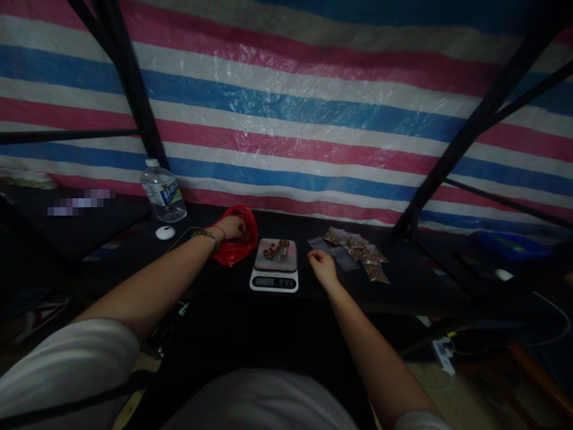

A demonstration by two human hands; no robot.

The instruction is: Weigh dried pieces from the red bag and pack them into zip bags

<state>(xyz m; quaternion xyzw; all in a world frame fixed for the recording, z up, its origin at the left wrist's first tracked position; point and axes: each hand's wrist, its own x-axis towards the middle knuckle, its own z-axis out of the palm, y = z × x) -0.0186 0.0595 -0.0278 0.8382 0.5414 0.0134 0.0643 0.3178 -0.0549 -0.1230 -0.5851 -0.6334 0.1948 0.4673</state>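
Observation:
My left hand (233, 227) reaches into an open red plastic bag (228, 254); its fingers are curled and partly hidden, and what they grip does not show. Some brown contents are visible inside the bag. Right of the bag stands a white digital kitchen scale (274, 282). Small brown pieces (270, 253) and a little metal cup (283, 248) lie on its plate. My right hand (322, 267) rests on the table beside the scale, fingers curled in, with nothing seen in them. Flat clear zip bags (344, 259) lie just beyond it.
Several small filled bags (371, 255) lie in a pile on the right. A large clear plastic bottle (163, 194) and a white rounded object (165, 233) stand on the left. Black metal frame bars rise on both sides before a striped plastic sheet (286, 119).

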